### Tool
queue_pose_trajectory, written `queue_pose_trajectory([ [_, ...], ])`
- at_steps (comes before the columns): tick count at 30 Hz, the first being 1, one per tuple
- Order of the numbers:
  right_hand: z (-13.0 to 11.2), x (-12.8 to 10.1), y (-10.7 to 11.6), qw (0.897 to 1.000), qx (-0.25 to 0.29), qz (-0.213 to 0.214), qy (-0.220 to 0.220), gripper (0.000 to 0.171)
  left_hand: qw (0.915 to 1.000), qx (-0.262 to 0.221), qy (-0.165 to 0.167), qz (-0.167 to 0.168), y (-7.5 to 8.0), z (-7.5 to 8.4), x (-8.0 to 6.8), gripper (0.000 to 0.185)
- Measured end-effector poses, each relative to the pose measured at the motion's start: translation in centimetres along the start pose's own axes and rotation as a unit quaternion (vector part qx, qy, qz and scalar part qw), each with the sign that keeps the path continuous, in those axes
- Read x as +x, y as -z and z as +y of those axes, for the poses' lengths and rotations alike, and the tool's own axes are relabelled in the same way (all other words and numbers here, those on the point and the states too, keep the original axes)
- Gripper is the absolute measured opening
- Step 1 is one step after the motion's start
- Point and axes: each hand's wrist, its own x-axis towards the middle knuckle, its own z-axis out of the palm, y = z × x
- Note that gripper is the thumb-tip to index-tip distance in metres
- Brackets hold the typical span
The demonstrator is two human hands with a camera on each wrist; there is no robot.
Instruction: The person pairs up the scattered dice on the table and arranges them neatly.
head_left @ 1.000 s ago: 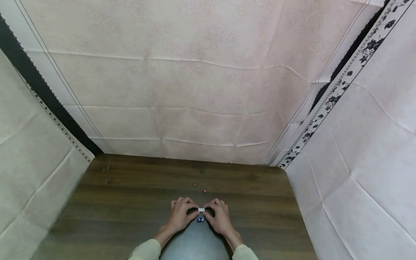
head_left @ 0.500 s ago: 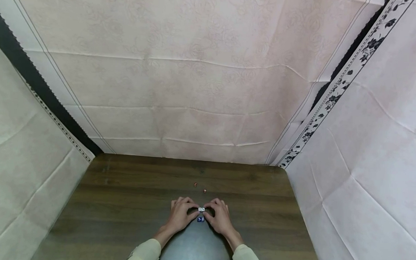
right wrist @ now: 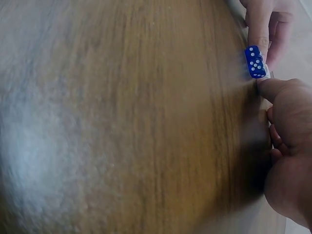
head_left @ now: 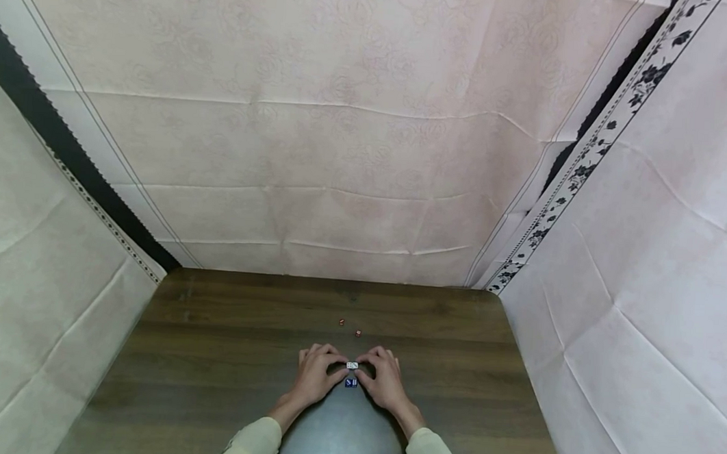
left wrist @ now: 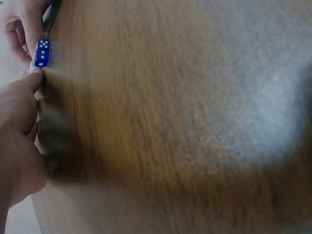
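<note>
While both hands [head_left: 349,380] pinch dice, two red dice [head_left: 349,328] lie beyond.

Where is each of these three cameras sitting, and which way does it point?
Head: on the person's head, looking forward and down at the table, curtain walls, both hands and sleeves.
Left wrist: on that wrist, low over the wood; left hand and the other's fingertips show.
Right wrist: mirrored; right hand shows.
Shared: all show the blue dice.
</note>
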Motion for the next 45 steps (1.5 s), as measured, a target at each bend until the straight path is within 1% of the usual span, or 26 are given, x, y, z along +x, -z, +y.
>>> queue_pose_trajectory([
  [9, 0.0, -0.1, -0.2, 1.0, -0.001, 0.01, -0.002, 0.014, 1.0, -0.001, 0.001, -0.002, 0.1, 0.1, 0.0, 0.016],
  [21, 0.1, 0.0, -0.2, 1.0, 0.005, 0.002, -0.004, 0.015, 1.0, 0.001, 0.005, -0.004, 0.0, -0.1, 0.0, 0.015],
  [25, 0.1, -0.1, 0.2, 1.0, 0.01, -0.011, 0.001, 0.016, 1.0, 0.004, 0.003, -0.002, 0.0, -0.1, -0.1, 0.016],
  [31, 0.2, 0.0, 1.4, 0.999, 0.025, -0.021, 0.01, 0.018, 0.9999, 0.002, -0.009, 0.004, 0.0, -0.1, -0.2, 0.017],
  [34, 0.3, 0.2, 1.9, 0.999, 0.028, -0.017, 0.012, 0.017, 0.9999, 0.0, -0.01, 0.004, 0.0, -0.1, -0.2, 0.017],
  [37, 0.3, 0.8, 2.2, 0.999, 0.031, -0.004, 0.013, 0.017, 1.0, -0.005, -0.004, 0.003, 0.0, 0.0, -0.2, 0.018],
  [45, 0.5, 2.8, 2.3, 0.999, 0.019, 0.021, -0.017, 0.016, 1.0, -0.008, 0.001, -0.002, 0.0, -0.1, -0.2, 0.018],
])
